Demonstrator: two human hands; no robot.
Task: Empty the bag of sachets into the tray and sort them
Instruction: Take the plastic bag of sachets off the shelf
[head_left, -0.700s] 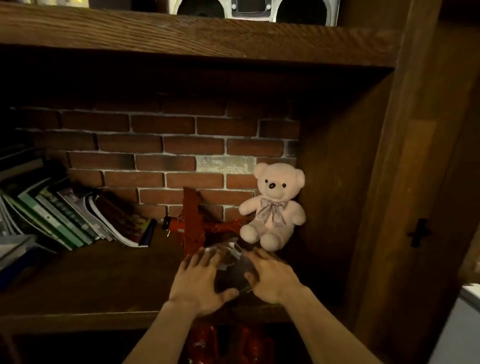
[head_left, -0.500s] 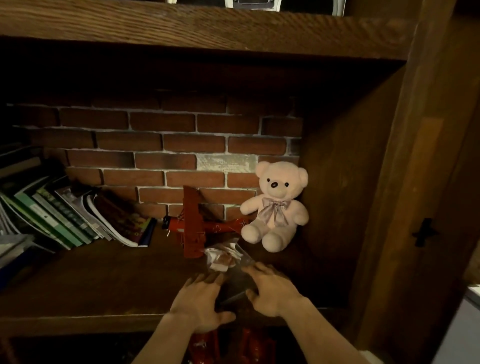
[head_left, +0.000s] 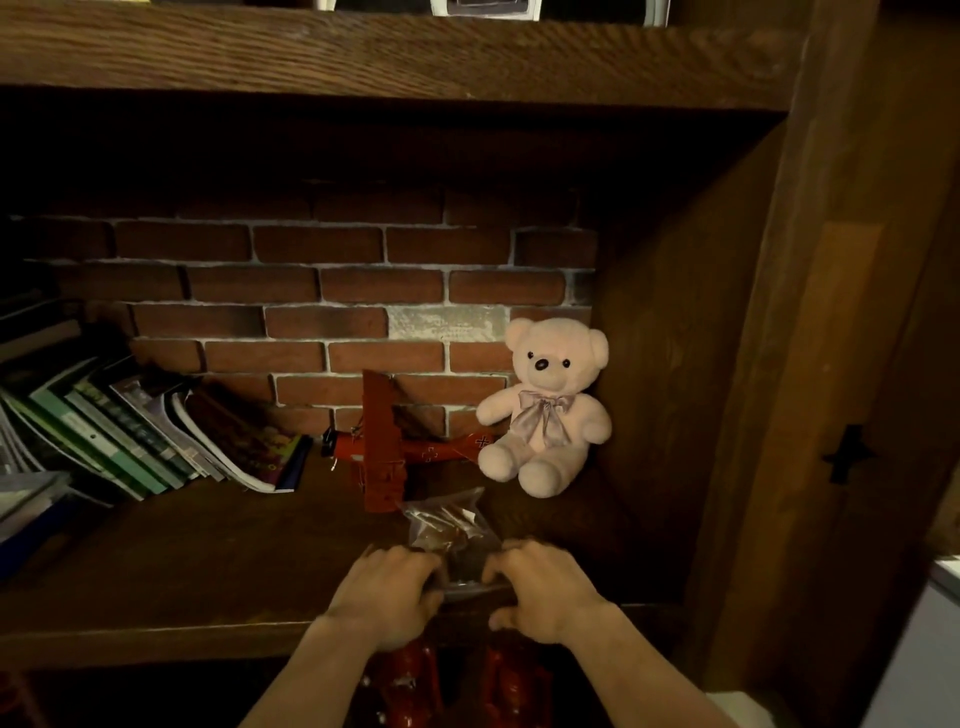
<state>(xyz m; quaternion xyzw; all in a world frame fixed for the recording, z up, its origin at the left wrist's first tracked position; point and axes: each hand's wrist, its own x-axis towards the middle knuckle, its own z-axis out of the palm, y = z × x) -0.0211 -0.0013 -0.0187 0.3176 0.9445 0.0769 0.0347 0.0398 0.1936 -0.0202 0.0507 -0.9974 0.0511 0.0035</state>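
Note:
A clear plastic bag of sachets (head_left: 451, 530) lies near the front edge of a dark wooden shelf (head_left: 208, 566), brownish packets showing through it. My left hand (head_left: 387, 597) grips its left side and my right hand (head_left: 540, 587) grips its right side, fingers curled onto the plastic. The bag's near end is hidden between my hands. No tray is in view.
A red toy plane (head_left: 384, 447) stands just behind the bag, a pale teddy bear (head_left: 545, 410) in the right corner. Leaning books (head_left: 156, 436) fill the left. Brick back wall, wooden side panel (head_left: 675, 364) to the right, red objects (head_left: 509, 680) below the shelf.
Both hands have slid back toward the shelf's front edge and closed on the bag, which has come forward with them, away from the red plane.

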